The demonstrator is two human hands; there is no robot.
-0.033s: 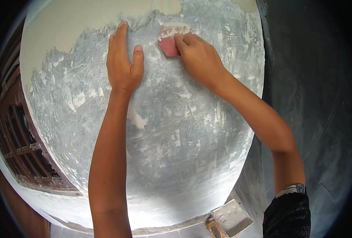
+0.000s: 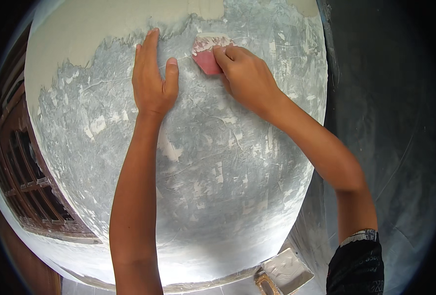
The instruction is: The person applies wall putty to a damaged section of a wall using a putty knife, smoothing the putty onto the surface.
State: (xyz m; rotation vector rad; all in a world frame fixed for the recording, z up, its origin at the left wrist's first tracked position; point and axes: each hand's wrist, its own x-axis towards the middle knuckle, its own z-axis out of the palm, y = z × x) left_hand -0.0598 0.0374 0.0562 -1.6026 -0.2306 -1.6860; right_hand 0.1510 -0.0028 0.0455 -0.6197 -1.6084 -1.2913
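Observation:
A grey wall (image 2: 218,172) streaked with white patches fills most of the view, with a smooth cream coat of plaster (image 2: 80,29) along its upper left. My right hand (image 2: 245,73) pinches a flat pink scraper (image 2: 209,63) against the wall, its upper edge loaded with pale filler. Left of it, my left hand (image 2: 154,81) rests flat on the wall just under the ragged edge of the cream coat, fingers pointing up and thumb apart; it holds nothing.
On the floor at the lower right stands a tray of pale filler (image 2: 289,270), with a yellowish-brown handled tool (image 2: 264,284) beside it. A brown wooden frame with dark openings (image 2: 36,182) is set into the left side. A dark surface (image 2: 385,123) lies beyond the wall's right edge.
My right hand and the pink scraper have shifted slightly down and left across the wall. My left hand stays almost in place.

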